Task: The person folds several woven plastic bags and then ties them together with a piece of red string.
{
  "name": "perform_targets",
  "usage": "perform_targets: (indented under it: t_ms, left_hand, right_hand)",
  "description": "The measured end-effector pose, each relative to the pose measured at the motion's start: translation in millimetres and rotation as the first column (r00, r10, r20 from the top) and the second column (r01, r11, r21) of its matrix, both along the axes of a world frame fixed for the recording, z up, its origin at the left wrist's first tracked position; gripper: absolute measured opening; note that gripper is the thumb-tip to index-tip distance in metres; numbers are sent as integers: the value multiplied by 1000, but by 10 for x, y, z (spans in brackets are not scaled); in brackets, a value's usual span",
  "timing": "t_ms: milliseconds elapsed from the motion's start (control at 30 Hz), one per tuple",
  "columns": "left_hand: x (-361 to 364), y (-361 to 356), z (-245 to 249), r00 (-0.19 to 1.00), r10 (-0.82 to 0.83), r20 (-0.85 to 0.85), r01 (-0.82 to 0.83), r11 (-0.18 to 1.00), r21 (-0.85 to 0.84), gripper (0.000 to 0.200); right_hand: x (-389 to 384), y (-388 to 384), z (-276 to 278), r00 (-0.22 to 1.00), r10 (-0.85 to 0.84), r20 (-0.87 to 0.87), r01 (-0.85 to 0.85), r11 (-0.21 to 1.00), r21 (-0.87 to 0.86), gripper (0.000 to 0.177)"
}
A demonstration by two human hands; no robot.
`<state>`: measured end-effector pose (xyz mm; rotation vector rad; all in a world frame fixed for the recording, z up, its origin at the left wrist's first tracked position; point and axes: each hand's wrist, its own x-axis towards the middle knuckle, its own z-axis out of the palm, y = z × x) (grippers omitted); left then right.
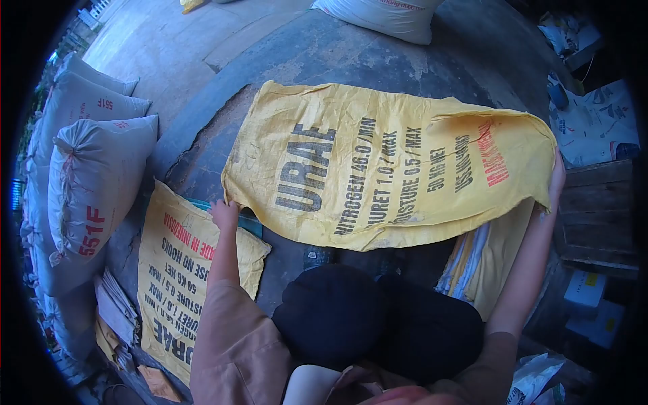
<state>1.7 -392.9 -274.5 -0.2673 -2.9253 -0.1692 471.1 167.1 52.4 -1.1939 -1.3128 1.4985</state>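
Observation:
A yellow woven sack printed "URAE" is stretched out flat in front of me, above the floor. Its left lower corner is pinched in my left hand. My right hand grips the far right end, where the sack's mouth gapes a little; most of those fingers are hidden behind the cloth. Below my left hand, a second yellow sack with the same print lies on the ground, a green edge showing beside it. Folded sacks in yellow, white and blue are stacked under the right end of the held sack.
Full white sacks marked "551F" are piled at the left. Another filled white sack rests at the top. To the right are a wooden crate and a white box. Flattened stacked sheets lie at lower left.

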Motion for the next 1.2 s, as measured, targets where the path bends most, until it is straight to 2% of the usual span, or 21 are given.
perform_targets:
  t_ms: [33, 100, 167, 233, 300, 333, 400, 533, 600, 633, 700, 733, 767, 800, 833, 900, 967, 1100, 1133, 1167, 1200]
  left_hand:
    - [14, 136, 49, 1000, 8, 0, -8, 1000, 6, 36]
    - [-18, 323, 83, 906, -157, 392, 18, 942, 336, 34]
    - [48, 550, 160, 873, -203, 443, 13, 918, 396, 32]
    - [230, 785, 241, 836, -258, 484, 11, 890, 456, 31]
    - [407, 977, 290, 716, -402, 571, -92, 756, 648, 24]
    - [458, 1025, 189, 715, -403, 571, -94, 754, 650, 24]
    - [543, 1092, -85, 677, -493, 547, -163, 624, 765, 23]
    - [647, 1106, -65, 721, -363, 590, -195, 711, 676, 31]
    - [709, 1134, 192, 919, -383, 93, 318, 860, 399, 42]
    - [707, 1185, 290, 918, -387, 91, 324, 860, 394, 42]
    - [724, 1317, 497, 796, -549, 255, 292, 716, 634, 47]
    - [769, 1411, 715, 794, -550, 257, 296, 720, 627, 47]
    - [831, 1539, 1009, 584, -622, 521, -16, 633, 774, 49]
    - [907, 1656, 1231, 277, -706, 652, -360, 552, 752, 52]
    - [980, 1750, 1337, 256, -725, 639, -303, 568, 765, 63]
    - [1007, 1930, 1318, 157, -797, 583, -548, 421, 723, 69]
    - [924, 2052, 1170, 65, -882, 466, -776, 250, 580, 76]
    - [381, 2049, 218, 169, -775, 609, -778, 274, 565, 89]
    - [318, 1983, 178, 184, -813, 553, -710, 279, 646, 93]
    - [434, 1956, 645, 23, -885, 465, -854, 225, 470, 95]
    - [381, 1904, 569, 32, -896, 444, -860, 202, 469, 91]
  right_hand:
    - [153, 259, 63, 997, -69, -37, 71, 997, 40, 40]
    - [163, 412, 247, 990, -124, -67, 129, 988, 80, 41]
    - [73, 329, 512, 973, -156, -172, 167, 985, 47, 41]
    - [61, 413, 570, 977, -174, -124, 183, 981, 66, 41]
    - [54, 569, 546, 994, -98, 47, 90, 985, 146, 40]
    - [-65, 517, 510, 994, -97, 49, 89, 985, 149, 40]
    - [-401, 318, 321, 970, -126, 207, 33, 914, 403, 36]
    - [-1273, -216, -213, 938, 168, 302, -268, 906, 327, 28]
    - [-1709, -450, -461, 852, 259, 455, -439, 826, 353, 28]
    - [-1910, -566, -539, 779, 312, 543, -538, 777, 326, 28]
    - [-2325, -979, -581, 747, 397, 534, -602, 743, 291, 28]
    - [-2501, -1164, -617, 739, 432, 517, -628, 721, 294, 28]
    - [-2660, -1328, -639, 731, 465, 499, -649, 699, 300, 29]
    - [-2793, -1476, -682, 686, 512, 516, -704, 647, 294, 28]
    - [-2899, -1611, -743, 640, 555, 531, -752, 592, 288, 28]
    - [-2987, -1887, -914, 554, 654, 516, -832, 465, 304, 29]
    - [-2832, -2179, -882, 361, 864, 352, -923, 385, 2, 35]
    - [-2260, -2127, -1071, 4, 701, 713, -986, 123, -116, 41]
    - [-2062, -2048, -1116, -12, 666, 746, -978, 149, -149, 40]
    - [-1856, -1963, -1167, -28, 630, 776, -968, 176, -178, 38]
    - [-1646, -1876, -1202, 20, 644, 765, -947, 258, -192, 35]
